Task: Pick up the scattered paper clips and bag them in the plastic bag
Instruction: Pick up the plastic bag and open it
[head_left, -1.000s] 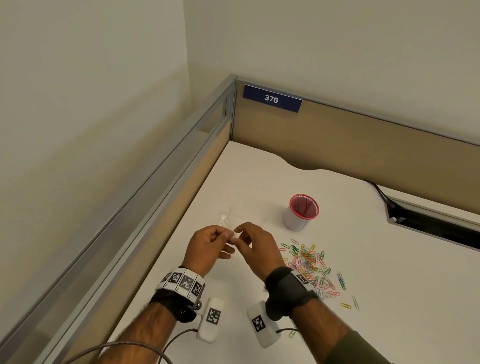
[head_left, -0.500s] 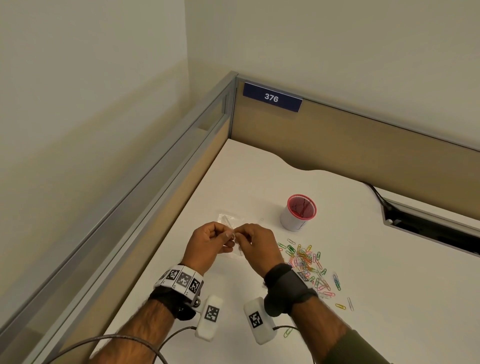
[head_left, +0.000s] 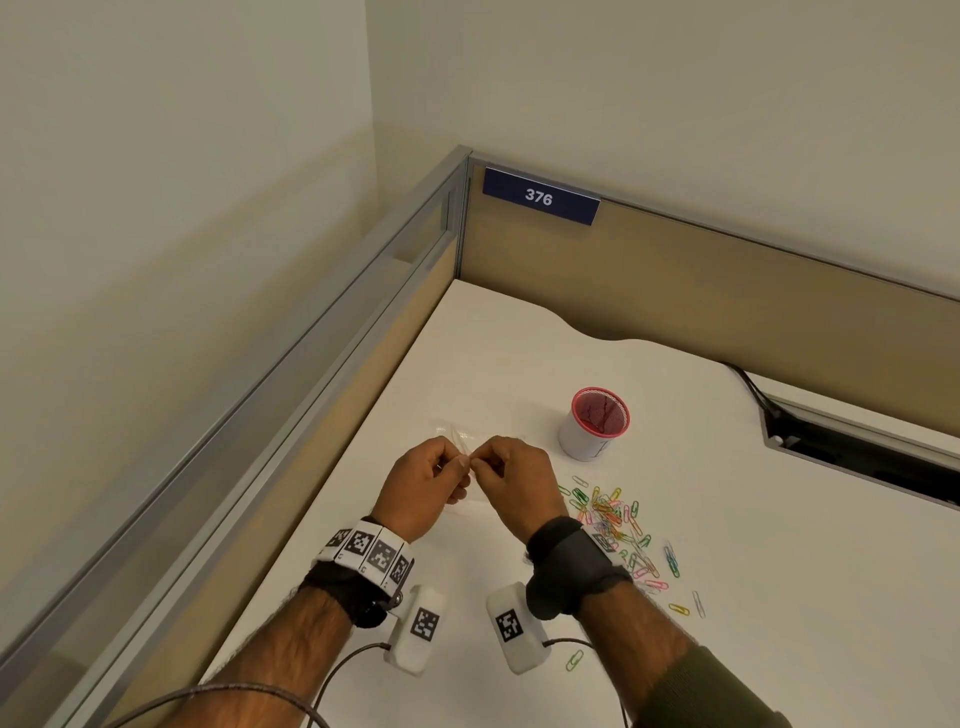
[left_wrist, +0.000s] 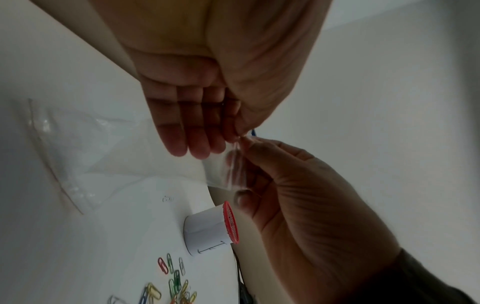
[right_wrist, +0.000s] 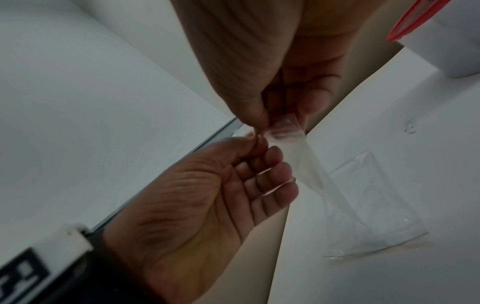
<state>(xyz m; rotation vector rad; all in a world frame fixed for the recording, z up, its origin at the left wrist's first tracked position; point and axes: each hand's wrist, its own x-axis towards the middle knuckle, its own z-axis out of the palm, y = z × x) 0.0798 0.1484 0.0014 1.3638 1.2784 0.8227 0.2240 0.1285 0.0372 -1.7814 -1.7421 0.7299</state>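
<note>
A small clear plastic bag (head_left: 458, 435) is held just above the white desk (head_left: 519, 353), in front of my hands. My left hand (head_left: 460, 460) pinches its near edge between thumb and forefinger (left_wrist: 235, 134). My right hand (head_left: 481, 463) pinches the same edge right beside it, thumb and fingers (right_wrist: 311, 102) curled on the film (right_wrist: 284, 128). The rest of the bag (left_wrist: 67, 156) trails down to the desk. Coloured paper clips (head_left: 613, 519) lie scattered to the right of my right wrist, also seen low in the left wrist view (left_wrist: 174, 286).
A white cup with a red mesh rim (head_left: 595, 423) stands behind the clips. One green clip (head_left: 574, 660) lies alone near my right forearm. Partition walls (head_left: 675, 291) close the desk at the back and left. A cable slot (head_left: 857, 447) opens at the right.
My two hands have drawn together until their fingertips meet on the bag's edge. The clips and the cup have not moved.
</note>
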